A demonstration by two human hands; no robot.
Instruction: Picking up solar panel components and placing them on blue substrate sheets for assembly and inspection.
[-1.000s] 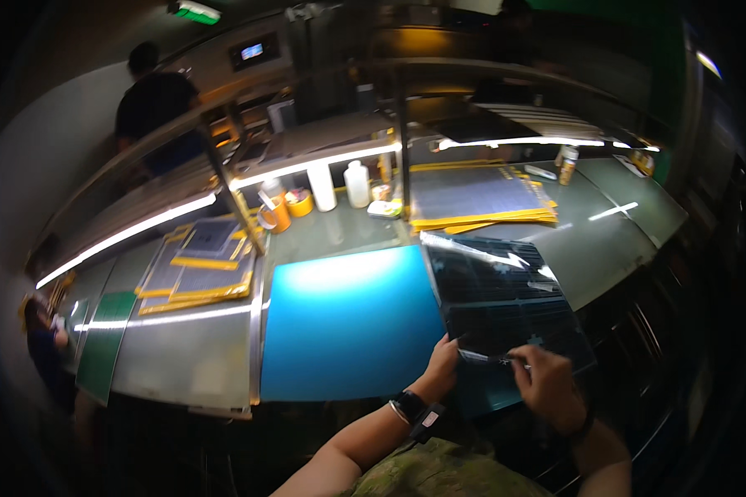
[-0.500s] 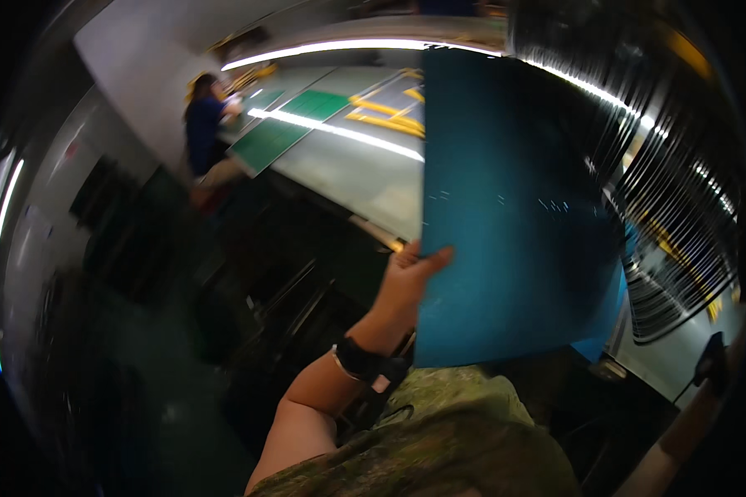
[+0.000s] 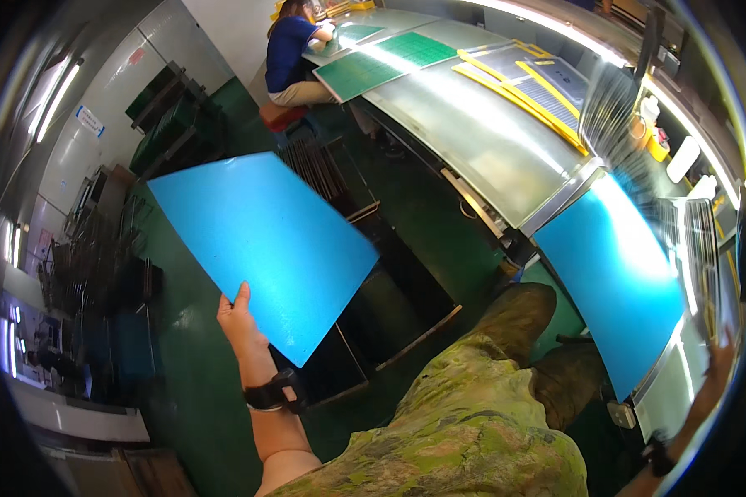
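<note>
My left hand grips a blue rectangular sheet near its close edge, thumb on the upper face. The sheet is held out to my left, above dark frames. A second blue sheet lies at the near end of the long metal-topped bench on my right, glossy under the lamp. At the right rim of the view is my right hand, beside a rack of thin shiny wire-like shelves. Its fingers are blurred, so I cannot see whether they hold anything.
Dark rectangular frames stand low on the green floor. On the bench lie green panels and yellow-edged frames. A seated person works at its far end. White bottles stand at right.
My left hand has swung the blue sheet from upright before me out to the left, and it lies flatter. The view has turned, revealing the second blue sheet on the bench.
</note>
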